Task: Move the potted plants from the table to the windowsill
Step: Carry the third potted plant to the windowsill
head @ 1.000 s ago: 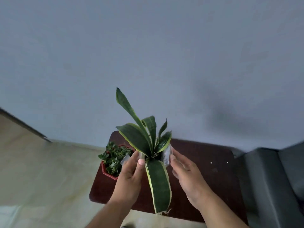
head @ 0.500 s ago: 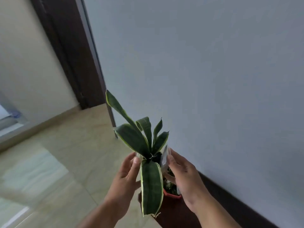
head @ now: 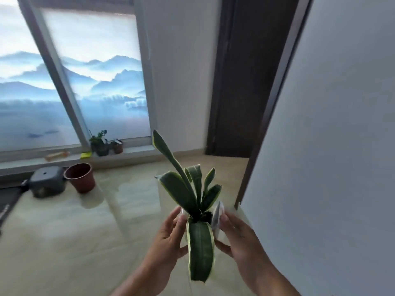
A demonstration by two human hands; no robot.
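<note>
I carry a snake plant with dark green, yellow-edged leaves in a small clear pot. My left hand grips the pot's left side and my right hand grips its right side; one long leaf hangs down between my hands and hides most of the pot. The low windowsill runs along the far left under a frosted window. Two small potted plants stand on it, side by side.
An empty red-brown pot and a grey box sit on the tiled floor below the sill. A yellow item and a tan block lie on the sill. A dark doorway is ahead; a grey wall runs along my right.
The view has swung left from the table and wall to the window. The table and its red-potted plant have left the frame. Both hands still hold the snake plant.
</note>
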